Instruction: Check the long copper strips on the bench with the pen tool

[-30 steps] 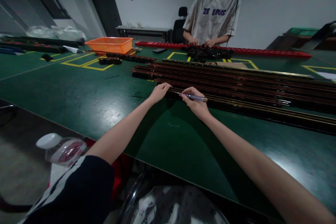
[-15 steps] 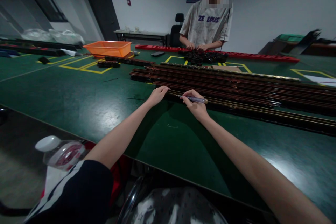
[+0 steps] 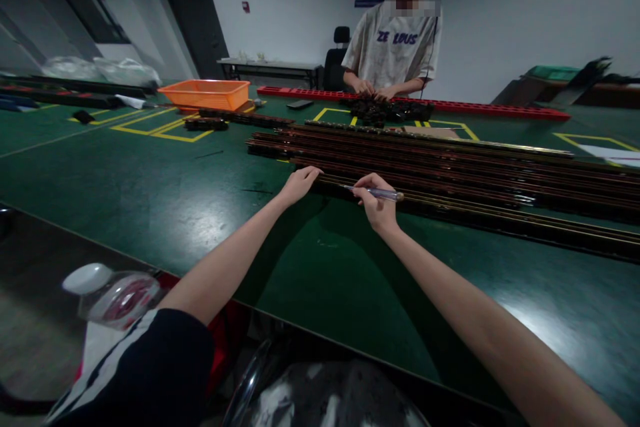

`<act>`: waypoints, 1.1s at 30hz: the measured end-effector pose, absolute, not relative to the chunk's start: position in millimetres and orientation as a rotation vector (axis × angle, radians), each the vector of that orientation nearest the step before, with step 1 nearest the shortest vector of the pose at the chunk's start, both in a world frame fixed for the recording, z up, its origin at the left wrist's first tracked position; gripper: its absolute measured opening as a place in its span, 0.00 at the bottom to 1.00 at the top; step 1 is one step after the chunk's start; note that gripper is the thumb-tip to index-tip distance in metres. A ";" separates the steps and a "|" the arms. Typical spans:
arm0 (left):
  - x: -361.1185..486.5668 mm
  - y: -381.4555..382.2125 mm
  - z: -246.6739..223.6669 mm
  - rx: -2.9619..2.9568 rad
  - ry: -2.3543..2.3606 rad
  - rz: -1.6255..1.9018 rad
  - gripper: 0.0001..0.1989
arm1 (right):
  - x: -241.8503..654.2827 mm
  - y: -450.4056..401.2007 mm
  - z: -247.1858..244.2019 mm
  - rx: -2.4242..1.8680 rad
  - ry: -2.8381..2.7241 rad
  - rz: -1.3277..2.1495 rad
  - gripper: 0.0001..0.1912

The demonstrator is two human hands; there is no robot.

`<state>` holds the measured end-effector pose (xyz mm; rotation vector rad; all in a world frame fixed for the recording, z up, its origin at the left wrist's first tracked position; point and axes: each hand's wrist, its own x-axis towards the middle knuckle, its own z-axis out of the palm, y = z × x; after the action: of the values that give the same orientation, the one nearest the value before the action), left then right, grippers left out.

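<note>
My left hand (image 3: 297, 188) is closed on the left end of a long dark strip (image 3: 480, 210) with brass-coloured lines along it, the nearest strip on the table. In my right hand (image 3: 379, 210) is a slim screwdriver (image 3: 386, 194) with a see-through, purplish handle. Its thin shaft points left, towards the strip, between my two hands. I cannot make out whether the tip touches it. Behind my hands lies a bundle of similar long strips (image 3: 425, 157), side by side, reaching far to the right.
Across the green table (image 3: 320, 280), a person (image 3: 395, 47) handles a pile of dark parts (image 3: 385, 109) by a long red rail (image 3: 500, 109). An orange bin (image 3: 205, 93) stands at the back left. A white-capped clear bottle (image 3: 120, 297) is beside my left arm, below the table edge.
My right hand has shifted slightly right along the strip with the screwdriver. My left hand stays at the strip's end.
</note>
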<state>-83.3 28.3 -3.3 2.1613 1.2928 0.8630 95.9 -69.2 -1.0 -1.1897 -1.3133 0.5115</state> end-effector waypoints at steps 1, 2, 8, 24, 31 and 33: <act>-83.6 29.2 -4.3 2.165 1.284 0.868 0.18 | 95.7 -69.3 -0.9 -1.188 -1.313 0.510 0.03; -83.9 30.0 -5.2 2.168 1.277 0.874 0.18 | 95.6 -69.5 -0.8 -1.184 -1.311 0.510 0.03; -84.8 33.5 -9.3 2.163 1.249 0.892 0.18 | 96.5 -71.1 -0.3 -1.158 -1.269 0.507 0.03; -86.3 37.3 -13.4 2.169 1.214 0.904 0.19 | 99.7 -68.0 -4.5 -1.167 -1.355 0.504 0.03; -85.0 33.1 -8.8 2.165 1.251 0.892 0.18 | 97.0 -68.8 -2.2 -1.193 -1.320 0.497 0.05; -85.3 32.4 -8.3 2.166 1.246 0.891 0.18 | 97.0 -69.6 -0.8 -1.221 -1.316 0.497 0.06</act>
<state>-85.3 32.4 -8.3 2.1656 1.2463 0.8913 97.0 -69.6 -0.8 -1.2208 -1.3155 0.4970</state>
